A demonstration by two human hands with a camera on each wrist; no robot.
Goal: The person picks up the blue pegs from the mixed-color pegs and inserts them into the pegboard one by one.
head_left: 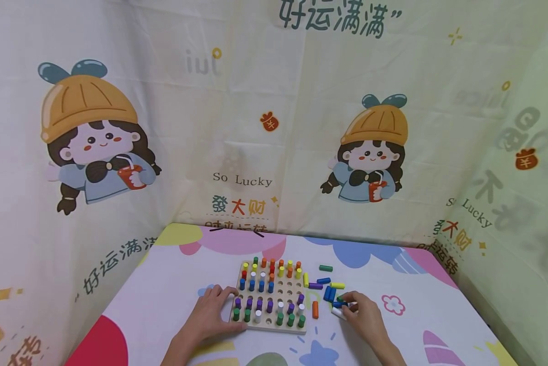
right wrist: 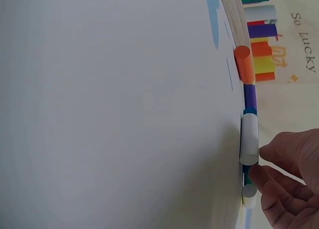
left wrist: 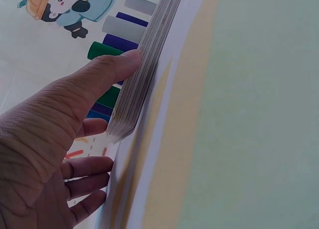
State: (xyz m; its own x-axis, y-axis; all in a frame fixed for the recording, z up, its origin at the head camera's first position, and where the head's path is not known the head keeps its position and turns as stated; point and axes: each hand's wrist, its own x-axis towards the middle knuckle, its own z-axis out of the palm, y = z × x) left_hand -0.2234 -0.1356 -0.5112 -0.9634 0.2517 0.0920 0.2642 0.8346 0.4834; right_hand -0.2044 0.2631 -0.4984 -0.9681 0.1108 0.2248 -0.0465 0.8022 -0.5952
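Observation:
A wooden pegboard carries rows of coloured pegs, with some holes bare. At its near left corner my left hand holds the board, thumb on the front edge and index finger at the left side. The left wrist view shows the thumb against the layered edge, the other fingers loosely bent. My right hand is over loose pegs right of the board, fingertips beside a blue peg, a green peg and a white peg. Whether the fingers pinch one is hidden.
An orange peg stands or lies close to the board's right side. Other loose pegs lie farther back: purple, yellow and green. A patterned cloth hangs behind the table.

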